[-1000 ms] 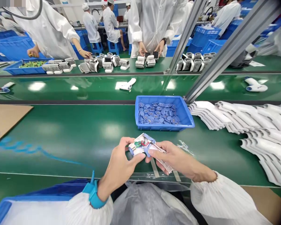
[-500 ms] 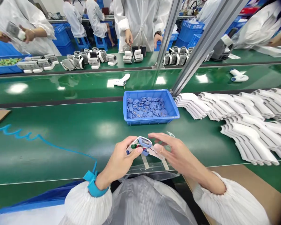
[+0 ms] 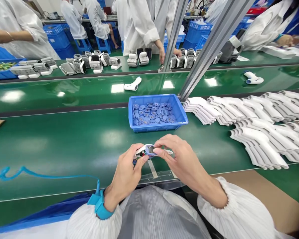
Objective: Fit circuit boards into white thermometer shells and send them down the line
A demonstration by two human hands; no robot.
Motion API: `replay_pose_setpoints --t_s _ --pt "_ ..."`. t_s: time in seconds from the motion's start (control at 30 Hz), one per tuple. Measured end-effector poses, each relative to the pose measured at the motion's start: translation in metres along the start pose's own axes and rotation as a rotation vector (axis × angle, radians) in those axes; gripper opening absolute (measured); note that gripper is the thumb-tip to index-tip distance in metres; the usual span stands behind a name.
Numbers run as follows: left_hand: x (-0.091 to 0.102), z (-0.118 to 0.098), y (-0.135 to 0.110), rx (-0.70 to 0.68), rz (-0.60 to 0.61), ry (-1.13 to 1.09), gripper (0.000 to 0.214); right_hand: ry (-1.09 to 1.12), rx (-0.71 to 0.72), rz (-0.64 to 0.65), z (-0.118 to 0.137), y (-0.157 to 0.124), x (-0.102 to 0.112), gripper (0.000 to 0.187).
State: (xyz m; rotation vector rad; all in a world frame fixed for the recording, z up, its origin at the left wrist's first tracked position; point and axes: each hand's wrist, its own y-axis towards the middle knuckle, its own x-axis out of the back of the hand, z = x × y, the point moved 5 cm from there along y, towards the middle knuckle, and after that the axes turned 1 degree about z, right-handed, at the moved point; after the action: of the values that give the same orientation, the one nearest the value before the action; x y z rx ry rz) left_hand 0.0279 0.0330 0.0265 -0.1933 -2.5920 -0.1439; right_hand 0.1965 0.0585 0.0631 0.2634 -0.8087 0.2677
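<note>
Both my hands hold a small white plastic device shell [image 3: 146,151] with a blue-framed display [image 3: 150,150] above the green conveyor belt [image 3: 64,149]. My left hand [image 3: 126,171] grips its near end, which hides the circuit board and wires. My right hand [image 3: 179,161] presses its fingertips on the top, beside the display. A blue anti-static wrist strap [image 3: 98,204] circles my left wrist, and its coiled blue cord [image 3: 22,173] runs left along the belt.
A blue tray of round blue parts [image 3: 138,114] stands just beyond my hands. Stacked white thermometer-shaped shells [image 3: 259,136] fill the belt to the right. Metal frame posts [image 3: 214,46] rise behind them. Co-workers in white coats handle devices at the far bench.
My right hand has closed onto the device from its open position. The device has turned and the display now faces up, with the circuit board hidden. The view has shifted slightly.
</note>
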Motion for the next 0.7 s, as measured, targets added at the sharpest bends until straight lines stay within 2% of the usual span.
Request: replay_pose_setpoints --t_s 0.1,0.17,0.23,0.33,0.4,0.5,0.53,0.6,0.7 --pt "-0.002 -0.002 -0.003 -0.019 0.014 0.01 0.015 -0.001 -0.02 0.087 0.004 0.003 -0.005 0.025" --pt "-0.002 0.001 -0.003 0.006 -0.02 0.016 0.017 -0.076 -0.005 0.055 0.008 0.002 0.004 0.031" --pt "0.003 0.012 -0.001 0.125 -0.103 -0.004 0.02 -0.12 -0.042 -0.023 0.001 0.0 0.017 0.033" --pt "0.01 0.033 0.002 0.361 -0.197 -0.226 0.033 -0.158 -0.205 -0.055 -0.036 -0.009 0.017 0.032" --pt "0.011 0.04 0.004 0.463 -0.174 -0.446 0.044 -0.225 -0.294 -0.041 -0.066 -0.02 0.004 0.028" --pt "0.012 0.042 0.002 0.58 -0.136 -0.607 0.055 -0.242 -0.292 -0.146 -0.097 -0.04 -0.001 0.02" --pt "0.013 0.043 0.001 0.614 -0.139 -0.613 0.056 -0.241 -0.284 -0.191 -0.105 -0.046 0.005 0.022" --pt "0.014 0.048 -0.001 0.676 -0.116 -0.599 0.058 -0.335 -0.328 -0.298 -0.123 -0.059 0.033 0.028" --pt "0.01 0.058 0.0 0.727 -0.067 -0.538 0.062 -0.621 -0.536 -0.469 -0.16 -0.082 0.101 0.037"
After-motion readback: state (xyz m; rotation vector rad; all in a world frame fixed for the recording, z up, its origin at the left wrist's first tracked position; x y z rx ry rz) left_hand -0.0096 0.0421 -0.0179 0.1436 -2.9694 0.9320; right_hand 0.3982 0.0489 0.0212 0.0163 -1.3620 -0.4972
